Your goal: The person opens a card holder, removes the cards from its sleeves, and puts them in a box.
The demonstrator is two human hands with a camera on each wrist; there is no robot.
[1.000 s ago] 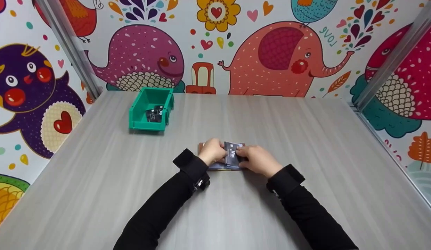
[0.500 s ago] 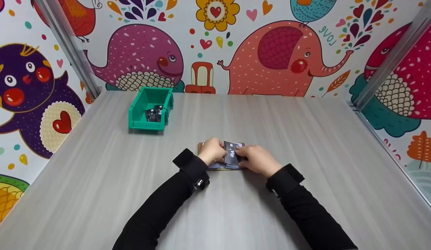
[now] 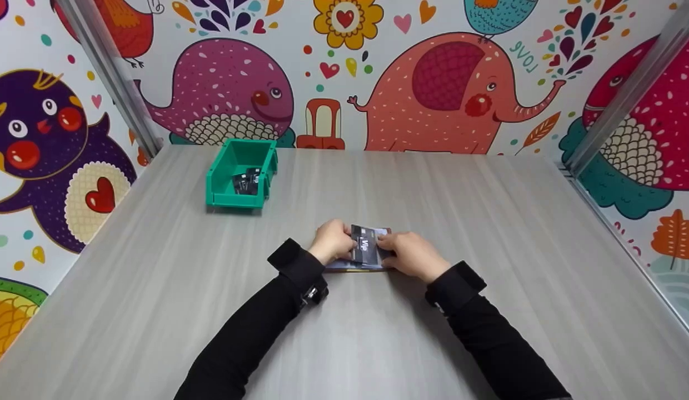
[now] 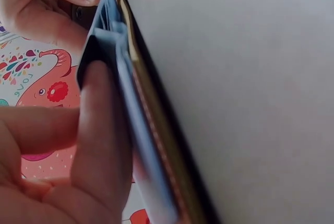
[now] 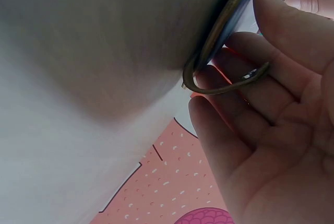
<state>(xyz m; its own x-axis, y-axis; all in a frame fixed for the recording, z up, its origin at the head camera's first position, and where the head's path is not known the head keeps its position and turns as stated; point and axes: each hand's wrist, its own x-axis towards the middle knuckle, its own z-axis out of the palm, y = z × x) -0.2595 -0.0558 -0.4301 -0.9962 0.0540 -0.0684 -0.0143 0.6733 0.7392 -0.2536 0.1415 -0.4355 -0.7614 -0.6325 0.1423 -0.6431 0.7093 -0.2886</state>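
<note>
An opened card holder (image 3: 347,267) with a brown edge and clear bluish sleeves lies on the table in the head view. Over its sleeves shows a dark card marked "VIP" (image 3: 364,244). My left hand (image 3: 331,241) pinches the card's left edge; in the left wrist view a finger (image 4: 99,130) lies against the dark card edge beside the sleeves. My right hand (image 3: 414,254) grips the holder's right side, thumb on top. In the right wrist view, a curved strap with a metal snap (image 5: 224,88) sticks out over the right fingers. How deep the card sits in a sleeve is hidden.
A green bin (image 3: 236,200) stands at the back left of the table (image 3: 489,211), with several dark cards (image 3: 246,181) inside. Walls with cartoon prints (image 3: 433,94) and metal posts (image 3: 108,78) border the table at the back and sides.
My left hand has moved slightly left, and the VIP card has shifted left with it across the holder. The right hand has stayed in place on the holder.
</note>
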